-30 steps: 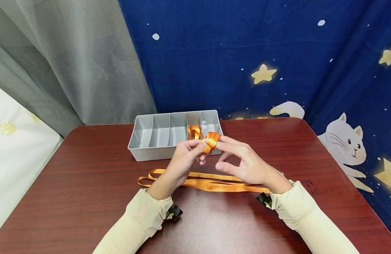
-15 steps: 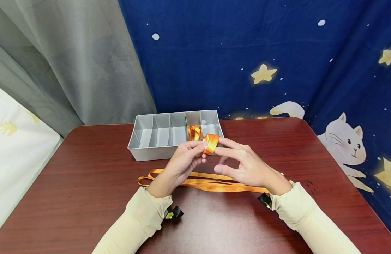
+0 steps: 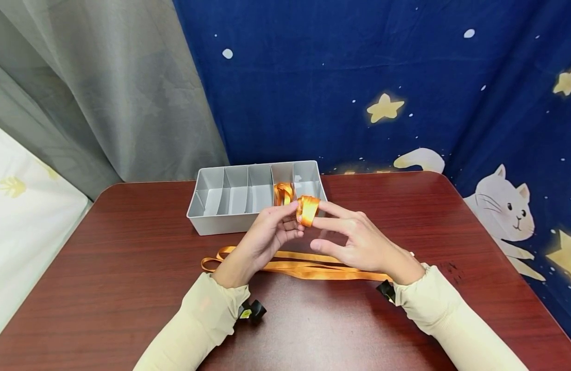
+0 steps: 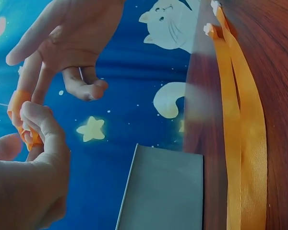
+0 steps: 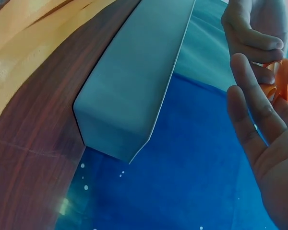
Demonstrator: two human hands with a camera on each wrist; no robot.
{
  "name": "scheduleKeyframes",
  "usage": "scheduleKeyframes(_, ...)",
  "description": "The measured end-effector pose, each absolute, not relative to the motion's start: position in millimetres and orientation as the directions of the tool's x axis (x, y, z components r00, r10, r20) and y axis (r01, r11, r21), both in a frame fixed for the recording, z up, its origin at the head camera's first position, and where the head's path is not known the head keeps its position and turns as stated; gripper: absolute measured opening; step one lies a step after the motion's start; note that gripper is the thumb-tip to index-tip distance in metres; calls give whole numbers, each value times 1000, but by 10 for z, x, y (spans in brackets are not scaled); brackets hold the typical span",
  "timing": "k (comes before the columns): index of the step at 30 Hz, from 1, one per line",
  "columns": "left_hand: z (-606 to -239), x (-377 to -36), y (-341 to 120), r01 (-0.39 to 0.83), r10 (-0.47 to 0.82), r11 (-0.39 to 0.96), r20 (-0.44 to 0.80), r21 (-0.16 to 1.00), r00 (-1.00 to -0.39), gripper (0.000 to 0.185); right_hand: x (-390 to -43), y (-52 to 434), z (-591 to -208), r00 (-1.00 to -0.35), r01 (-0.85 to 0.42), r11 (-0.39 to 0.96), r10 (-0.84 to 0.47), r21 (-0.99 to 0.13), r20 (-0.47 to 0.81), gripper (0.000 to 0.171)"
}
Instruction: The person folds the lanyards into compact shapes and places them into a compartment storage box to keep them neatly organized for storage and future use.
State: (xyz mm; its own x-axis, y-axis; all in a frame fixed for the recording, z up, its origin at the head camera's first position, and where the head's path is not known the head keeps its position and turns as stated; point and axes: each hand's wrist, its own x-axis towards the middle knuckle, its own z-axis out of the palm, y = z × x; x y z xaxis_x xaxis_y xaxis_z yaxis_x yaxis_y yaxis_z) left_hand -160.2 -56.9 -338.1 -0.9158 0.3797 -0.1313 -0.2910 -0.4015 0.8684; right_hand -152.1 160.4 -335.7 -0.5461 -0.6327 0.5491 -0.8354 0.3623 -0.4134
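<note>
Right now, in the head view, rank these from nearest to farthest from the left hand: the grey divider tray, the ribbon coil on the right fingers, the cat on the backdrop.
1. ribbon coil: pinched by the left hand, wound on the right hand's fingers.
2. grey divider tray: just behind the hands, on the table.
3. cat: far right, on the backdrop.

Readable text: none in any view.
Blue curtain: printed pictures only, stars and a white cat, no letters or numbers.
Grey box: plain walls, no label or brand.
Orange ribbon: plain, no print.
Counter: bare wood grain, no marks that can be read.
Sleeves: no logo.
</note>
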Motion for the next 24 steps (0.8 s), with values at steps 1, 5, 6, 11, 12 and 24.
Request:
scheduleKeyframes(1, -3378, -1603, -569, -288, 381, -401, -128, 870, -916, 19, -1522, 1601, -3355, -546, -836, 371, -635, -405, 547, 41)
scheduleKeyframes(5, -3384, -1608, -577, -273, 375, -342, -136, 899, -917, 21, -1519, 1584, -3335, -545, -838, 422, -662, -345, 515, 42)
scheduleKeyframes(6, -3383, -1609, -579, -273, 371, -316, -146, 909, -917, 23, -1516, 1578, -3330, -542, -840, 433, -672, -326, 504, 42)
scheduleKeyframes(11, -3378, -1623, -583, -287, 355, -236, -193, 928, -915, 24, -1502, 1555, -3319, -519, -853, 463, -708, -240, 479, 42)
scheduleKeyframes(12, -3374, -1625, -581, -289, 352, -231, -197, 929, -915, 23, -1499, 1551, -3319, -514, -856, 464, -711, -228, 481, 43)
scheduleKeyframes(24, -3371, -1642, -594, -315, 381, -207, -220, 926, -898, 23, -1479, 1547, -3322, -472, -877, 447, -738, -175, 482, 51)
